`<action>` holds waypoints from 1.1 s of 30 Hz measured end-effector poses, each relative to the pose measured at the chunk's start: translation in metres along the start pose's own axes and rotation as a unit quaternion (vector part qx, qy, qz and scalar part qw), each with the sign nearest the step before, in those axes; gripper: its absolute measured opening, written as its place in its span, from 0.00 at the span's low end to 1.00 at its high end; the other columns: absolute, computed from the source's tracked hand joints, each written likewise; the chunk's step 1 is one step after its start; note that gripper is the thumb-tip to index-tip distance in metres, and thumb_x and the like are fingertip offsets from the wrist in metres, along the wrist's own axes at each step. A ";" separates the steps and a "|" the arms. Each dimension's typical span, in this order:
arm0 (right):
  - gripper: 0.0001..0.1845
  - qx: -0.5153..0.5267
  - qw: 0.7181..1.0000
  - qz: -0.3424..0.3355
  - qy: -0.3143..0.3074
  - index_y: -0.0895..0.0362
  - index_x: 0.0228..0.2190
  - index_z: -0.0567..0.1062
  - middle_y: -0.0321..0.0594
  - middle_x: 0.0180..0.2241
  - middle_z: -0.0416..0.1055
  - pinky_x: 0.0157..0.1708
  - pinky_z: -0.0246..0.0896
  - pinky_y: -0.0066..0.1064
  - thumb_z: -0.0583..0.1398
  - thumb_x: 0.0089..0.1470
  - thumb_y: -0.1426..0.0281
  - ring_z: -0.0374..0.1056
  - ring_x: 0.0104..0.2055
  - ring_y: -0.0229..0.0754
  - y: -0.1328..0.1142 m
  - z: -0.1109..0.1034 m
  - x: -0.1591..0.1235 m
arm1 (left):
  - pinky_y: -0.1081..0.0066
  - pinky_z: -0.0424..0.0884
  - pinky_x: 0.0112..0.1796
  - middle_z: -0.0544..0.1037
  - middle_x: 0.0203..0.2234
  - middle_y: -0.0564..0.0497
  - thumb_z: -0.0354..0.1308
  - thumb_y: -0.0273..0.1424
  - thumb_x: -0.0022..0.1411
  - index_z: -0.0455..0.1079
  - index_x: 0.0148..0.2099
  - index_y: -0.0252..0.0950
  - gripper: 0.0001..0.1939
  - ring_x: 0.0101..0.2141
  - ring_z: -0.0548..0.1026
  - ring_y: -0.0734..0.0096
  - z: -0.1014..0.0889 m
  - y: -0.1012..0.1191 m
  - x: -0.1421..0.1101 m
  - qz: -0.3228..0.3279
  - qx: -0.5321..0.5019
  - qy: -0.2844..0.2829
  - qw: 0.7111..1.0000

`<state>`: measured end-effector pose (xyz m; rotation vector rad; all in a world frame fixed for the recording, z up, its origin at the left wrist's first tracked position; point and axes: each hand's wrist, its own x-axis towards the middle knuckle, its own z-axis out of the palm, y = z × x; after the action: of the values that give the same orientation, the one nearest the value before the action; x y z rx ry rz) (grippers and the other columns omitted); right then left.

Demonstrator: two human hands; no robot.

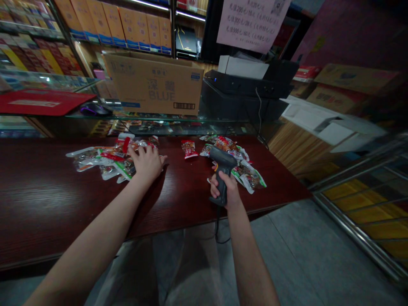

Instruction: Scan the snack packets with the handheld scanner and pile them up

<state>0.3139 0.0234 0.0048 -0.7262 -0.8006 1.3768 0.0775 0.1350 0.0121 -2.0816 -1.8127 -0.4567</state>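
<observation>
My right hand (225, 189) is closed round the grip of a dark handheld barcode scanner (221, 163), its head pointing toward a pile of snack packets (247, 172) on the right of the dark wooden counter (47, 204). My left hand (146, 161) lies on the counter, fingers reaching into a second pile of snack packets (102, 159) on the left; whether it grips one is hidden. A single red packet (189, 149) lies alone between the two piles. The scanner's cable hangs down off the counter's front edge.
Behind the counter stands a glass display case with a cardboard box (154, 83), a red mat (40, 102), a computer mouse (94, 109) and a black printer (245, 91). Shelves of boxed goods line the back. A metal rail (360, 229) runs at the right.
</observation>
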 end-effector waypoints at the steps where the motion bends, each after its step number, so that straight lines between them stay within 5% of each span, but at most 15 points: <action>1: 0.17 0.001 1.000 -0.001 0.001 0.55 0.40 0.67 0.25 0.18 0.62 0.10 0.52 0.21 0.62 0.51 0.62 0.53 0.11 0.28 0.000 0.000 0.001 | 0.38 0.43 0.59 0.73 0.52 0.29 0.50 0.42 0.65 0.70 0.57 0.25 0.28 0.57 0.65 0.36 0.001 0.002 0.002 0.011 -0.010 0.002 1.000; 7: 0.16 0.005 1.000 -0.003 0.003 0.55 0.41 0.67 0.25 0.18 0.63 0.10 0.52 0.21 0.61 0.52 0.62 0.53 0.11 0.29 -0.001 -0.001 0.002 | 0.49 0.50 0.62 0.56 0.68 0.40 0.43 0.44 0.70 0.50 0.71 0.39 0.31 0.65 0.56 0.53 0.019 0.037 0.006 0.225 -0.129 -0.072 0.963; 10: 0.16 0.006 1.000 -0.002 0.001 0.55 0.41 0.67 0.25 0.19 0.63 0.11 0.52 0.21 0.61 0.53 0.62 0.54 0.12 0.29 -0.001 -0.003 0.001 | 0.47 0.49 0.63 0.57 0.68 0.43 0.41 0.44 0.71 0.57 0.68 0.40 0.28 0.65 0.58 0.55 0.023 0.048 0.004 0.279 -0.144 -0.113 0.943; 13: 0.16 0.007 1.000 -0.004 0.003 0.55 0.42 0.67 0.25 0.19 0.63 0.11 0.53 0.21 0.61 0.54 0.61 0.54 0.12 0.29 -0.001 -0.004 0.001 | 0.52 0.53 0.62 0.70 0.58 0.40 0.40 0.44 0.72 0.69 0.56 0.33 0.26 0.57 0.69 0.56 0.017 0.045 0.004 0.270 -0.146 -0.103 0.946; 17: 0.16 0.008 1.000 -0.006 0.012 0.55 0.41 0.67 0.26 0.19 0.62 0.11 0.52 0.22 0.61 0.53 0.62 0.54 0.12 0.29 -0.001 -0.003 0.001 | 0.56 0.62 0.56 0.76 0.43 0.41 0.44 0.44 0.70 0.71 0.48 0.30 0.23 0.46 0.74 0.54 0.005 0.036 0.007 0.212 -0.127 -0.080 0.966; 23: 0.16 0.001 1.000 -0.007 0.021 0.55 0.41 0.67 0.26 0.19 0.62 0.11 0.52 0.22 0.61 0.53 0.62 0.54 0.12 0.29 0.000 -0.002 0.002 | 0.57 0.68 0.49 0.71 0.51 0.34 0.54 0.44 0.64 0.61 0.64 0.30 0.32 0.50 0.72 0.47 0.012 0.035 0.005 0.134 -0.101 -0.105 0.980; 29: 0.19 -0.014 0.999 0.038 0.012 0.55 0.41 0.67 0.25 0.19 0.63 0.11 0.53 0.22 0.64 0.50 0.60 0.54 0.12 0.29 0.001 -0.004 0.004 | 0.61 0.69 0.48 0.70 0.52 0.37 0.52 0.33 0.65 0.59 0.65 0.28 0.28 0.48 0.74 0.53 0.009 0.032 0.006 0.157 -0.128 -0.131 0.970; 33: 0.21 -0.034 0.997 0.068 0.005 0.56 0.41 0.67 0.25 0.19 0.63 0.11 0.53 0.22 0.65 0.48 0.60 0.55 0.12 0.29 0.002 -0.004 0.005 | 0.65 0.72 0.45 0.69 0.54 0.40 0.52 0.34 0.65 0.61 0.61 0.33 0.24 0.48 0.75 0.57 0.003 0.028 0.004 0.148 -0.181 -0.122 0.964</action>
<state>0.3159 0.0282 0.0012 -0.8528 -0.8049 1.4715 0.1063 0.1367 0.0097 -2.7163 -1.5888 -0.4963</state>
